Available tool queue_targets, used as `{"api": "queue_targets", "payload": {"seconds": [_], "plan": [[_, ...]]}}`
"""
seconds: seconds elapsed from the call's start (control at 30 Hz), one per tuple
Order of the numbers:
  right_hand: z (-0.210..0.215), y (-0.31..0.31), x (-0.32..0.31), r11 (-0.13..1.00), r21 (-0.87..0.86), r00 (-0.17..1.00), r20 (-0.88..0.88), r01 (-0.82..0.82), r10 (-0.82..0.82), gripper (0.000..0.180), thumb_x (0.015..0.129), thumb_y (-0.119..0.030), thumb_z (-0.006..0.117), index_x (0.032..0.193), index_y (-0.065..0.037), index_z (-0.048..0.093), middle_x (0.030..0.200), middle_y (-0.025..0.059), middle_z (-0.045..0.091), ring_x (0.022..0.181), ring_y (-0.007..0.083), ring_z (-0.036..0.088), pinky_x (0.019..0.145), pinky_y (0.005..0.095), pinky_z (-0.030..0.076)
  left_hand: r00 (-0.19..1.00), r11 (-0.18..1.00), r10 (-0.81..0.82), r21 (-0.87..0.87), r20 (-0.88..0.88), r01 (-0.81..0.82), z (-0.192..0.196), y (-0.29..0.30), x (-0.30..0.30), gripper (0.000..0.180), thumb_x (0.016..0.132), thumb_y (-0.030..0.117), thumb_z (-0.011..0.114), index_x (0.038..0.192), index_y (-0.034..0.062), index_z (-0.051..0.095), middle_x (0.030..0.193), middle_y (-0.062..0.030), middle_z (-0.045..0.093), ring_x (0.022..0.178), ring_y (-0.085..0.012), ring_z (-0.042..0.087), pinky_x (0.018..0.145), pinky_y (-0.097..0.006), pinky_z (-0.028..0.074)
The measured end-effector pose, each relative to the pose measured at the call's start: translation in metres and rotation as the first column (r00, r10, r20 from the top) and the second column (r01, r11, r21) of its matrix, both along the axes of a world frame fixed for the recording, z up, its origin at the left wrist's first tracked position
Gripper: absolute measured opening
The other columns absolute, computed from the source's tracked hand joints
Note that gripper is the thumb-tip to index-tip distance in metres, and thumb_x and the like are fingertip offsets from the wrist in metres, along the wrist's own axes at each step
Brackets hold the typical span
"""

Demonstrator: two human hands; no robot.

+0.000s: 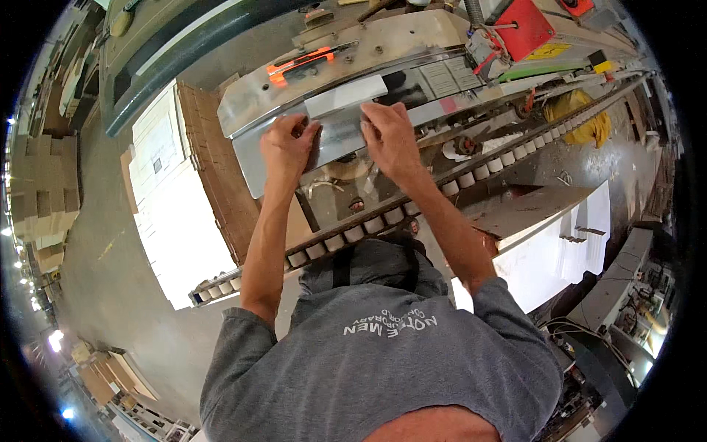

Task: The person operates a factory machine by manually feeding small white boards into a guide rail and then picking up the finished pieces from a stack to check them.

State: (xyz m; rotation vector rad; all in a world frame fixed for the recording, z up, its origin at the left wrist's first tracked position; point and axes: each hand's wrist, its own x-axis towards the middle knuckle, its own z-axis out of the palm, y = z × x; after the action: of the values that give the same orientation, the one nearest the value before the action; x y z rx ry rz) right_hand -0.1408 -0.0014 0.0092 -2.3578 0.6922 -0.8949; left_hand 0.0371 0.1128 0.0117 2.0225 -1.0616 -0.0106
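Note:
My left hand [289,147] is closed, its fingers curled and pinched over a grey metal plate [254,158]. To its right, my right hand [394,144] is bent with thumb and fingertips drawn together. A narrow white strip [346,96] lies on the machine bed just beyond both hands. Its near edge runs close to my fingertips, but I cannot tell whether they grip it. Whatever sits between the fingers is hidden or too small to name. Past the strip, an orange-and-black tool [302,66] rests on the worn metal surface.
A roller rail [372,223] crosses between my body and the bed. White panels on cardboard [173,199] stand at left, another white panel [556,254] at right. A red machine housing [524,31] is at the far right, with a yellow bag [578,118] below it.

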Motion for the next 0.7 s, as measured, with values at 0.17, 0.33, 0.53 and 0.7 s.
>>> {"api": "queue_targets", "payload": {"seconds": [0.17,0.33,0.53,0.7], "plan": [[-0.004,0.010,0.021,0.998,0.032,0.998,0.024,0.053,-0.053,0.042,0.085,-0.011,0.064,0.122,0.008,0.054,0.118,0.0211,0.059,0.100,0.0359,0.048,0.092,0.0451,0.040,0.997,0.998,-0.021,0.062,0.069,0.017,-0.003,-0.014,0.006,0.024,0.078,0.019,0.081,0.089,0.0002,0.072,0.083,-0.0167,0.070,0.074,-0.0292,0.069,0.069,-0.036,0.054],[-0.008,0.008,0.027,0.995,0.038,0.994,0.058,0.092,-0.094,0.050,0.081,-0.010,0.068,0.124,0.010,0.051,0.120,0.0218,0.057,0.101,0.0359,0.047,0.092,0.0454,0.039,0.994,0.999,-0.030,0.024,0.105,0.028,-0.012,-0.025,0.007,0.021,0.077,0.018,0.081,0.083,0.0013,0.071,0.081,-0.0156,0.069,0.072,-0.0316,0.068,0.066,-0.037,0.053],[-0.011,0.000,0.025,0.980,0.031,0.981,-0.013,0.195,-0.195,0.057,0.080,-0.013,0.071,0.128,0.010,0.049,0.127,0.0223,0.053,0.105,0.0354,0.046,0.095,0.0469,0.038,0.992,0.998,-0.055,-0.038,0.114,0.059,-0.012,-0.048,-0.007,0.018,0.075,0.017,0.079,0.080,0.0019,0.071,0.077,-0.0140,0.067,0.067,-0.0319,0.064,0.063,-0.039,0.050],[-0.012,-0.028,0.006,0.962,0.008,0.960,-0.063,0.274,-0.273,0.060,0.082,-0.016,0.071,0.130,0.010,0.048,0.130,0.0235,0.051,0.110,0.0381,0.045,0.098,0.0502,0.036,0.986,0.992,-0.122,-0.018,0.113,0.125,-0.014,-0.086,-0.028,0.019,0.077,0.020,0.078,0.083,0.0027,0.072,0.079,-0.0148,0.068,0.070,-0.0318,0.066,0.066,-0.039,0.051]]}}
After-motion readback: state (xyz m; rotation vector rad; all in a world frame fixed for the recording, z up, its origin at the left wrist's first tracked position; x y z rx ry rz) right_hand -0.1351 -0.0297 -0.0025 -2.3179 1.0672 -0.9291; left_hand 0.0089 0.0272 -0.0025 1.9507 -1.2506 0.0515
